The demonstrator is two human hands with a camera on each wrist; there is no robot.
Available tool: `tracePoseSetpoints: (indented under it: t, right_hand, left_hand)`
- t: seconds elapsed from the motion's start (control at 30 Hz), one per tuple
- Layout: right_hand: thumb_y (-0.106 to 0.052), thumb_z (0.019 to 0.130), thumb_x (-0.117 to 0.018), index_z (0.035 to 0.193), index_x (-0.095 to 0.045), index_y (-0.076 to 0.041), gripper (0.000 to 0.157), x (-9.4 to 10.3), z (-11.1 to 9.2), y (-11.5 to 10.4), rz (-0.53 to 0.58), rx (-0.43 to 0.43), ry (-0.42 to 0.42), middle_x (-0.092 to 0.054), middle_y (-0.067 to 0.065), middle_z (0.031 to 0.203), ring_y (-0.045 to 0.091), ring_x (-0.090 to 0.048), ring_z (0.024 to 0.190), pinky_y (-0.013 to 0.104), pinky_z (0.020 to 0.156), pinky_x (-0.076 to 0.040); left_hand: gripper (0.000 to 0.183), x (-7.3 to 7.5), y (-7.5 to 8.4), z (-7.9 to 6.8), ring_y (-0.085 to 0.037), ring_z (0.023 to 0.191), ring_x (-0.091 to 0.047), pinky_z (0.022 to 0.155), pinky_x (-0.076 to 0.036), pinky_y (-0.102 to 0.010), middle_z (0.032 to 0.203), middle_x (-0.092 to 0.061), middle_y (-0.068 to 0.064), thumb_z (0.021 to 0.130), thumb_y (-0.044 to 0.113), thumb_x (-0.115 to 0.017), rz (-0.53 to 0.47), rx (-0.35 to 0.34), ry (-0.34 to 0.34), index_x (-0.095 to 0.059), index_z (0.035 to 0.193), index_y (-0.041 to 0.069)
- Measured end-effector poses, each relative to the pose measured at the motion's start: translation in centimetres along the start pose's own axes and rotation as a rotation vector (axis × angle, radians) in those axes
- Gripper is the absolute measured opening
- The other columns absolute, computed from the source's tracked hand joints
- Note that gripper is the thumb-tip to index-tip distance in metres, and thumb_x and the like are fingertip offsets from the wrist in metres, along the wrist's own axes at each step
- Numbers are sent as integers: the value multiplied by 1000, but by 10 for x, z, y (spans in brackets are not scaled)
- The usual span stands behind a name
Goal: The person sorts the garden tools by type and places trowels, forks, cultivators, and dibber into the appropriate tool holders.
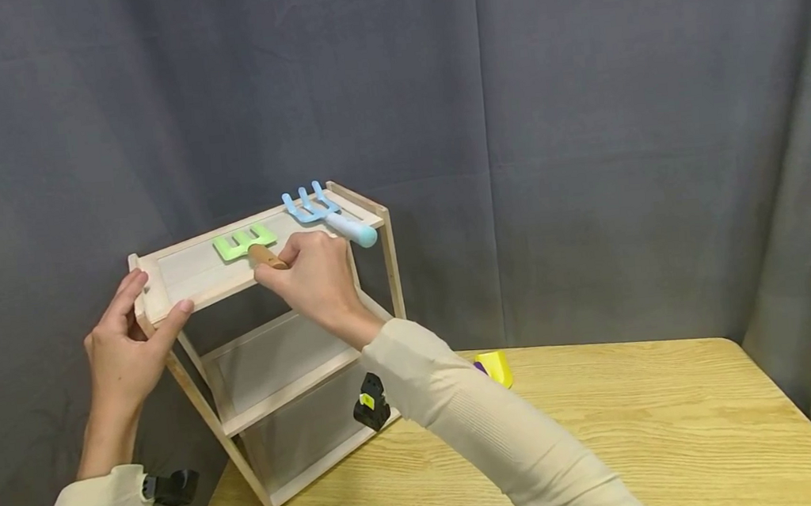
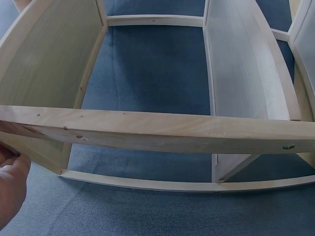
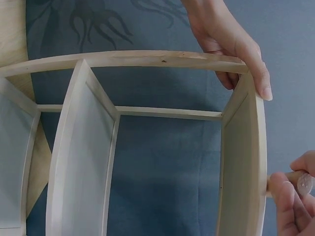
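Note:
A small three-tier wooden shelf (image 1: 295,397) stands at the table's left side. My left hand (image 1: 123,347) grips its top left corner, thumb on the front edge and fingers around the side; the right wrist view shows that hand (image 3: 229,42) too. On the top board lies a toy garden fork with a green head (image 1: 233,245) and a brown wooden handle (image 1: 265,256). My right hand (image 1: 322,279) pinches the handle's end between thumb and fingers, seen also in the right wrist view by the handle (image 3: 295,177). Farther right on the top board rests a light-blue toy rake (image 1: 331,217), its handle overhanging the front edge.
A yellow and purple object (image 1: 496,369), partly hidden by the right sleeve, is on the wooden table (image 1: 641,425). Behind everything hangs a grey curtain (image 1: 583,151). Black wrist cameras (image 1: 370,403) hang near both forearms, in front of the lower tiers on the right.

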State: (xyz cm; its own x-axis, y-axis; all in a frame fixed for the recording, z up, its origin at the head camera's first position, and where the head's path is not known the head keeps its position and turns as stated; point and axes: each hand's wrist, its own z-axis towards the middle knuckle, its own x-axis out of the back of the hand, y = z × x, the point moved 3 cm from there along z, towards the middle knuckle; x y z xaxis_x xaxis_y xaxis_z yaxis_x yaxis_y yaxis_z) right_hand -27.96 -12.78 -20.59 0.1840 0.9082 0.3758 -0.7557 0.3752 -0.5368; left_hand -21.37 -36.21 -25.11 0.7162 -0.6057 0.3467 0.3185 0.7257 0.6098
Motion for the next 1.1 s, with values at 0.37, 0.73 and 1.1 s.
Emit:
tracePoseSetpoints:
  t: [0.37,0.73,1.1]
  right_hand:
    - [-25,78,-77,71,-68,-9,20,1,1,3,14,-40,-36,-62,-6,60,3,-51,50,17,47,-39]
    - [-32,80,-75,85,-69,-6,27,2,-1,7,28,-25,-22,-70,2,75,5,-62,65,18,60,-44]
    - [-31,82,-70,95,-70,-5,28,10,-8,8,5,57,-18,-71,5,91,6,-63,74,18,67,-46]
  left_hand:
    - [65,-2,1,0,-13,121,-50,86,-39,-8,145,-46,-4,82,19,-78,9,-13,10,-52,140,7]
    - [65,-2,0,0,-10,120,-50,84,-39,-7,145,-46,-4,82,19,-78,9,-4,6,-52,140,7]
    - [64,-1,-2,1,-10,120,-50,85,-39,-8,145,-47,-3,82,18,-78,4,0,11,-53,140,7]
